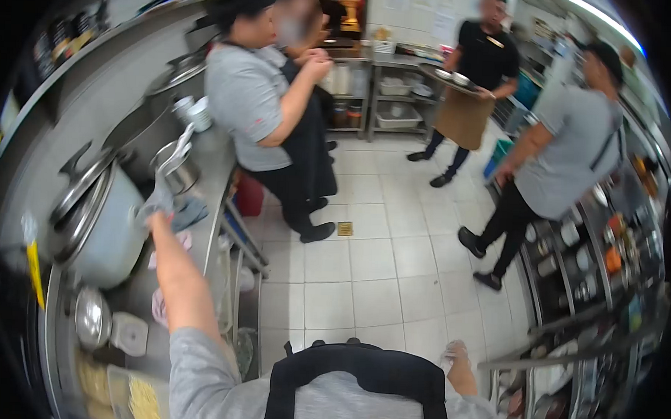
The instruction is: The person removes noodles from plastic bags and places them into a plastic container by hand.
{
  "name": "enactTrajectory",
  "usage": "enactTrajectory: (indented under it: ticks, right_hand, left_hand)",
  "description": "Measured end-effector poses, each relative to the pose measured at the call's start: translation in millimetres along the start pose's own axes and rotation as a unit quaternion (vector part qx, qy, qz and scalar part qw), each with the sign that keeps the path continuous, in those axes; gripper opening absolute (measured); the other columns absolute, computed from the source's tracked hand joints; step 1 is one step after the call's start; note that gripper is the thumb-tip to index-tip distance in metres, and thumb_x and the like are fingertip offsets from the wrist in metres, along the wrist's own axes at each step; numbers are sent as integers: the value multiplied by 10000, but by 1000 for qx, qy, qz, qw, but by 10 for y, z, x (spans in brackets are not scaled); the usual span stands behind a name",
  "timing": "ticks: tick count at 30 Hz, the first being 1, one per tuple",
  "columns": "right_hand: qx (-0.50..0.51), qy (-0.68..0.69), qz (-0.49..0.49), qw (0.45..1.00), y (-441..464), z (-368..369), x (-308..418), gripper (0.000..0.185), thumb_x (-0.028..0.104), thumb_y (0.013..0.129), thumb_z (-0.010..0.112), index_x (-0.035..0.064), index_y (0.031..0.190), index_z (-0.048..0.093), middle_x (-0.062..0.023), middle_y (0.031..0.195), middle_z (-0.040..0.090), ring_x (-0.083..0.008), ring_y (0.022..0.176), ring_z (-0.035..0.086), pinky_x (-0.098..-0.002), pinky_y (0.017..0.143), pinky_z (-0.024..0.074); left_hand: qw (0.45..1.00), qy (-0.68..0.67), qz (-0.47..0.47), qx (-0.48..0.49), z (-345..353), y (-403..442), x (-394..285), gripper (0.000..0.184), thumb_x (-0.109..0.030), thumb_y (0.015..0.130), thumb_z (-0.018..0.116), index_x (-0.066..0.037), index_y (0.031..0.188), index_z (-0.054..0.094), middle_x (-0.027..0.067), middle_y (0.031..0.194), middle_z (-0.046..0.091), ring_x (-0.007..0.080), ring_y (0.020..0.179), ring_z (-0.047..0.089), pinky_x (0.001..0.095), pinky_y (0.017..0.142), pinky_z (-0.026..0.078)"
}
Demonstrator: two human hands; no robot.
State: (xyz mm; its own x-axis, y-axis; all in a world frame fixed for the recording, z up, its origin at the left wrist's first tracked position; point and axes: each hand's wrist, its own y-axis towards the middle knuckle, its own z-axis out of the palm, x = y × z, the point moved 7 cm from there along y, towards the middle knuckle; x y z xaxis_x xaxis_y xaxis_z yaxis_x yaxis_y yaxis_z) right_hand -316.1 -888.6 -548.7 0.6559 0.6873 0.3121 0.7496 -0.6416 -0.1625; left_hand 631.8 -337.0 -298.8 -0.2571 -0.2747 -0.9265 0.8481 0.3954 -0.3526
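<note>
My left hand (157,205), in a thin clear glove, reaches over the steel counter beside a large lidded pot (112,227). Its fingers are blurred, and I cannot make out what they hold, if anything. Just beyond it stands a smaller steel pot (181,176) with something whitish across its rim. A grey-blue cloth (190,213) lies right of the hand. Low on the right, beside my body, is my right hand (456,354), also gloved and away from the counter; its fingers are too blurred to read.
Two people stand past the counter's end on the left. Another person (488,60) at the back carries a tray (430,69) with white bowls. At the right, a person (567,144) stands by shelves (532,290). Food containers (122,394) sit near my left side.
</note>
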Motion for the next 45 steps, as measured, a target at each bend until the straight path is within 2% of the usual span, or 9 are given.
enactTrajectory:
  ticks: [9,11,16,18,20,23,32,36,45]
  right_hand:
    - [51,-45,37,997,-974,804,-799,198,131,452,659,98,536,483,-65,590,484,-262,621,507,-351,574,391]
    - [-47,93,-108,989,-1115,1213,-1373,189,133,474,654,101,538,479,-68,590,481,-267,627,510,-365,580,397]
    - [-57,19,-52,997,-577,520,67,142,236,609,632,106,599,577,-98,655,565,-281,683,556,-401,615,431]
    - [-154,42,-203,966,-753,365,431,155,256,636,627,107,612,597,-104,668,582,-284,695,565,-408,622,438]
    - [292,-98,213,927,-770,1005,103,146,210,677,594,128,758,683,-49,866,662,-211,822,625,-343,678,510]
    - [393,-200,44,897,-1225,1626,3,198,243,677,607,125,814,687,-59,914,655,-228,876,619,-346,725,506]
    - [162,-84,35,983,-557,1480,-396,208,241,708,530,83,761,655,-142,867,619,-314,827,589,-426,726,461]
    - [135,-74,70,986,493,1129,-14,252,193,750,474,73,882,652,-157,1016,598,-312,957,563,-405,840,445]
    - [49,4,61,997,391,1051,121,239,231,762,494,100,880,654,-145,960,610,-301,906,573,-406,804,460]
  left_hand:
    - [833,464,225,-199,484,-1777,-432,585,-30,746,516,40,1291,314,235,1411,160,341,1257,315,496,1006,264]
    - [693,339,632,-71,852,-2467,-469,585,26,761,449,50,1316,265,249,1402,175,330,1315,181,417,1053,205]
    - [722,299,490,387,365,-3773,1798,522,1,836,302,-17,1354,239,185,1417,199,318,1302,216,353,1072,177]
    - [304,846,438,-6,78,-4642,1948,396,-175,813,417,19,1135,539,227,1263,436,315,1219,371,405,1001,288]
    - [488,696,305,430,-1339,-3441,3789,395,-169,794,433,10,1129,540,225,1234,453,321,1187,395,402,981,309]
    - [468,721,191,474,-2258,-3170,4078,397,-159,766,457,-5,1121,540,223,1191,478,330,1138,430,398,949,341]
    - [298,808,107,498,-1801,-2880,4447,424,-131,681,530,-48,1097,541,216,1062,553,357,993,536,386,856,436]
    - [614,596,200,477,-482,-3482,3690,499,38,609,479,-14,1101,543,229,1131,526,364,1070,493,402,923,393]
    - [598,567,276,495,-520,-3941,3691,543,-36,644,559,36,1174,463,254,1258,408,368,1153,423,371,959,368]
